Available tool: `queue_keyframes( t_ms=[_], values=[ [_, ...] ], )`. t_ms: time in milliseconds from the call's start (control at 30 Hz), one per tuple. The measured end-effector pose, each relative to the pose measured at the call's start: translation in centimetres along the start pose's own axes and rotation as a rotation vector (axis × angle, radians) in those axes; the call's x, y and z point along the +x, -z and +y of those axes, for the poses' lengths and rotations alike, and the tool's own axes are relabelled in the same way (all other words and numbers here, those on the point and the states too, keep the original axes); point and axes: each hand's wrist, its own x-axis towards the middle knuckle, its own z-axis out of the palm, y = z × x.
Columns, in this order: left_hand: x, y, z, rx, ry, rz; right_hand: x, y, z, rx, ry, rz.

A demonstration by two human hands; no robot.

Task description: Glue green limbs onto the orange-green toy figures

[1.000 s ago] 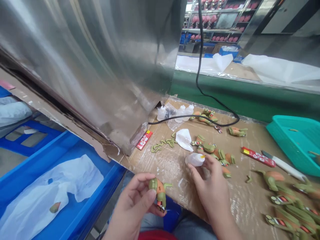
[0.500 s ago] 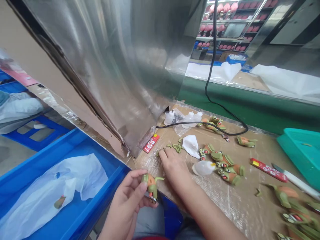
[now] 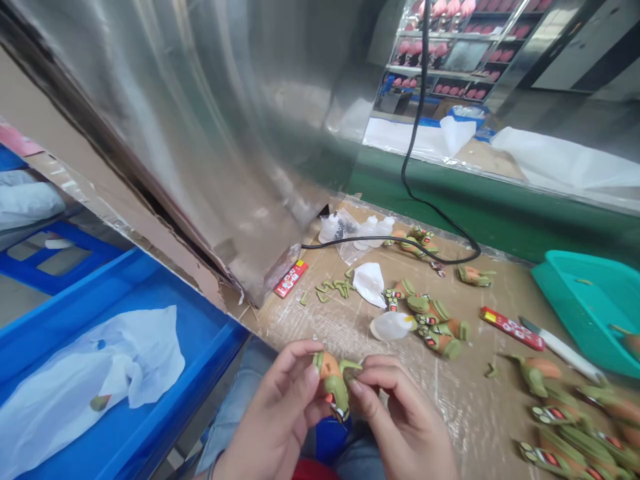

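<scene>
My left hand (image 3: 273, 413) grips a green-and-orange toy figure (image 3: 333, 383) above the table's front edge. My right hand (image 3: 395, 413) pinches the figure's thin green limb. A white plastic squeeze bottle (image 3: 391, 326) lies just beyond my right hand, next to a heap of similar figures (image 3: 435, 327). Small green strips (image 3: 333, 289) and a crumpled white cloth (image 3: 369, 285) lie farther back. More figures (image 3: 555, 427) sit at the lower right.
The cardboard-covered table (image 3: 320, 327) bears red packets (image 3: 513, 329), a utility knife (image 3: 560, 350), a black cable (image 3: 390, 241) and a teal basket (image 3: 587, 310). A steel sheet (image 3: 200, 133) rises at the left, above a blue bin (image 3: 150, 287) lined with white plastic.
My right hand has set down the white bottle, touched the green strips, and moved to the figure. The figure has shifted right between my hands.
</scene>
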Motion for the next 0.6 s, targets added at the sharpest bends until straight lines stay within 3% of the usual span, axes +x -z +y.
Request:
queue_keyframes(
  t_ms=[233,367,600],
  values=[
    [-0.6,-0.6,-0.2,0.068,-0.052,0.003,-0.8,2.7,-0.1,-0.262,0.130,-0.119],
    [-0.7,-0.6,-0.4,0.174,-0.068,0.015,-0.7,3.6,-1.2,-0.171,0.098,-0.061],
    [-0.9,-1.3,-0.6,0.164,-0.068,-0.042,-0.4,2.8,-1.9,-0.038,0.043,-0.061]
  ],
)
